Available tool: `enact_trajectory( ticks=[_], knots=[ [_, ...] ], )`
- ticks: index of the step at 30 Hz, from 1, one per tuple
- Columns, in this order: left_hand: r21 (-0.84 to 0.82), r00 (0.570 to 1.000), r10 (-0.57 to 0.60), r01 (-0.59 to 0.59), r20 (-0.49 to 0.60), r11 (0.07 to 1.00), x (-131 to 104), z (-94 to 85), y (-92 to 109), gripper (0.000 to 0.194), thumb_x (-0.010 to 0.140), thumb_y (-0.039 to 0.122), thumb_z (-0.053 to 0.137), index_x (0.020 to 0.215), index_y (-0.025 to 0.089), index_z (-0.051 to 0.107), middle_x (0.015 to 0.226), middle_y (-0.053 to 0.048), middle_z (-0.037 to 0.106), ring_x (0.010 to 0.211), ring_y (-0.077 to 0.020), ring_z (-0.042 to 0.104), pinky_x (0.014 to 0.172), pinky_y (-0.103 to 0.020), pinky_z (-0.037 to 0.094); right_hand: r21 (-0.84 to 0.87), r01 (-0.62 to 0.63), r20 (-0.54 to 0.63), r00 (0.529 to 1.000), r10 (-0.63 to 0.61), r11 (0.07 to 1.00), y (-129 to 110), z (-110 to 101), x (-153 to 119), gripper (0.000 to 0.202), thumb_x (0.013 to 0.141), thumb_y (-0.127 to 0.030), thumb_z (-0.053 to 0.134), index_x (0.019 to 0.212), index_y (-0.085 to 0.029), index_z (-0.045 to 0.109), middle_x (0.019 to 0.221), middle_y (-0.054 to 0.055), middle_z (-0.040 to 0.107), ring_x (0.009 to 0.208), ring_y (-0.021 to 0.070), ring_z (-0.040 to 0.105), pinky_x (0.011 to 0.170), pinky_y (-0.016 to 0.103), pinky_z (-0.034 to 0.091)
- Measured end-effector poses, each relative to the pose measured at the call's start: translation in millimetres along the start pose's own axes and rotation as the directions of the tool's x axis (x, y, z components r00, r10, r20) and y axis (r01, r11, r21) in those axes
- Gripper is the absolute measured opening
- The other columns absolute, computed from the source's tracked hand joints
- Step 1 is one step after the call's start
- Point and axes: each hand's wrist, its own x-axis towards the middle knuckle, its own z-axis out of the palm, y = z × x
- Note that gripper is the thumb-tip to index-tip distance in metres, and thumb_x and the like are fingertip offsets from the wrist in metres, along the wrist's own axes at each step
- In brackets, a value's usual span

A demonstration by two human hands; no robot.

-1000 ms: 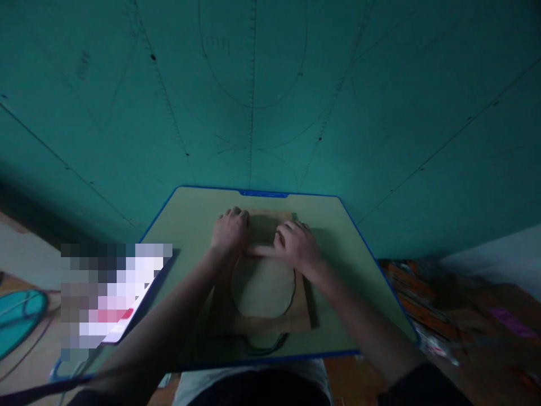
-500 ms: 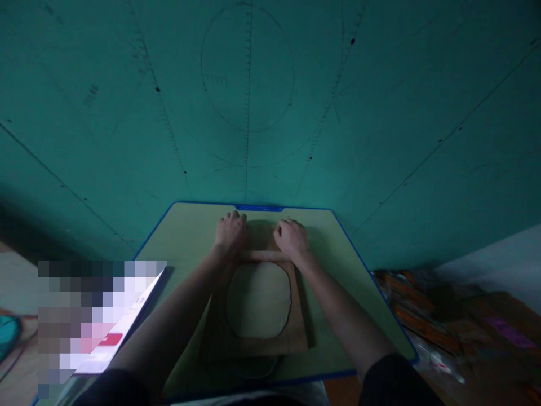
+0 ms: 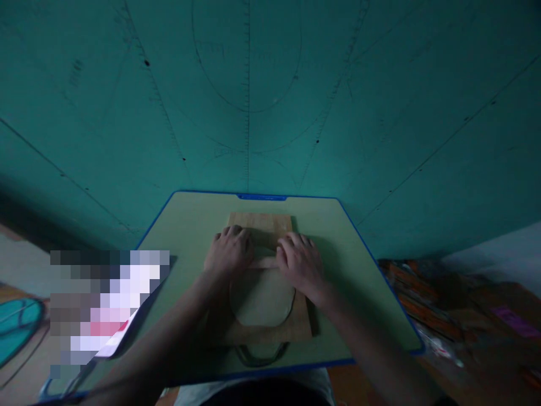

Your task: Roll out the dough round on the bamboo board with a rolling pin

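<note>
A flat, pale round of dough (image 3: 262, 301) lies on a wooden cutting board (image 3: 260, 220). Across its far part runs a light rolling pin (image 3: 265, 263). On the pin's left end rests my left hand (image 3: 230, 248), its fingers curled over it. My right hand (image 3: 299, 256) is closed over the right end in the same way. Both ends of the pin are hidden under my hands. A dark, looped handle (image 3: 262, 355) sticks out at the board's near edge.
The board lies on a small pale table (image 3: 186, 225) with a blue rim, against a green wall (image 3: 270, 146) with drawn lines. A blurred-out lit screen (image 3: 131, 304) stands at the left. Orange packages (image 3: 409, 287) and cardboard (image 3: 499, 316) lie on the right.
Both my hands and the rolling pin have come nearer to me, from beyond the dough's far edge onto its far part. The camera view has shifted slightly.
</note>
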Motion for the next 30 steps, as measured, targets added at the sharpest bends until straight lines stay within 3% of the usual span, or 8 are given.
enact_trajectory(
  ticks=[7, 20, 24, 27, 30],
  knots=[
    [-0.056, 0.992, 0.125, -0.127, -0.034, 0.990, 14, 0.9, -6, 0.026, 0.098, 0.024, 0.049, 0.107, 0.019, 0.072, 0.118, -0.011, 0.070, 0.108, -0.0280, 0.064, 0.090, -0.039, 0.049, 0.032, -0.033, 0.017, 0.999, 0.033, 0.999, 6, 3, 19, 0.022, 0.096, -0.026, 0.047, 0.100, -0.020, 0.068, 0.111, 0.010, 0.068, 0.103, 0.0248, 0.060, 0.088, 0.037, 0.044],
    [0.013, 0.999, 0.032, -0.033, 0.008, 0.999, 72, -7.9, -11, 0.034, 0.096, 0.020, 0.040, 0.099, 0.012, 0.073, 0.102, -0.018, 0.071, 0.099, -0.0290, 0.068, 0.084, -0.037, 0.052, 0.039, -0.160, 0.123, 0.980, 0.154, 0.986, 23, 10, 87, 0.023, 0.095, -0.023, 0.049, 0.100, -0.018, 0.071, 0.111, 0.012, 0.068, 0.104, 0.0238, 0.062, 0.090, 0.035, 0.046],
    [0.017, 1.000, 0.003, -0.004, 0.029, 1.000, 57, -7.1, -10, 0.035, 0.098, 0.025, 0.039, 0.107, 0.012, 0.070, 0.107, -0.019, 0.069, 0.103, -0.0308, 0.066, 0.086, -0.040, 0.053, 0.056, -0.175, 0.157, 0.974, 0.164, 0.983, 18, 9, 74, 0.025, 0.095, -0.026, 0.049, 0.107, -0.019, 0.070, 0.117, 0.012, 0.067, 0.108, 0.0250, 0.061, 0.091, 0.038, 0.047],
    [0.016, 0.998, -0.034, 0.033, 0.050, 0.999, 25, -2.7, -5, 0.039, 0.098, 0.034, 0.039, 0.121, 0.012, 0.064, 0.119, -0.023, 0.066, 0.109, -0.0358, 0.064, 0.086, -0.047, 0.054, 0.046, -0.153, 0.134, 0.980, 0.146, 0.987, 10, 6, 41, 0.034, 0.097, -0.034, 0.047, 0.120, -0.018, 0.067, 0.128, 0.015, 0.064, 0.113, 0.0291, 0.061, 0.096, 0.044, 0.046],
    [0.040, 1.000, 0.000, -0.001, 0.015, 0.999, -9, 2.4, 0, 0.047, 0.097, 0.042, 0.042, 0.131, 0.013, 0.059, 0.139, -0.026, 0.058, 0.131, -0.0433, 0.051, 0.100, -0.059, 0.046, -0.004, -0.081, 0.046, 0.996, 0.081, 0.997, 2, 0, 0, 0.047, 0.102, -0.039, 0.040, 0.136, -0.015, 0.060, 0.144, 0.019, 0.056, 0.129, 0.0337, 0.053, 0.109, 0.051, 0.038]
  ],
)
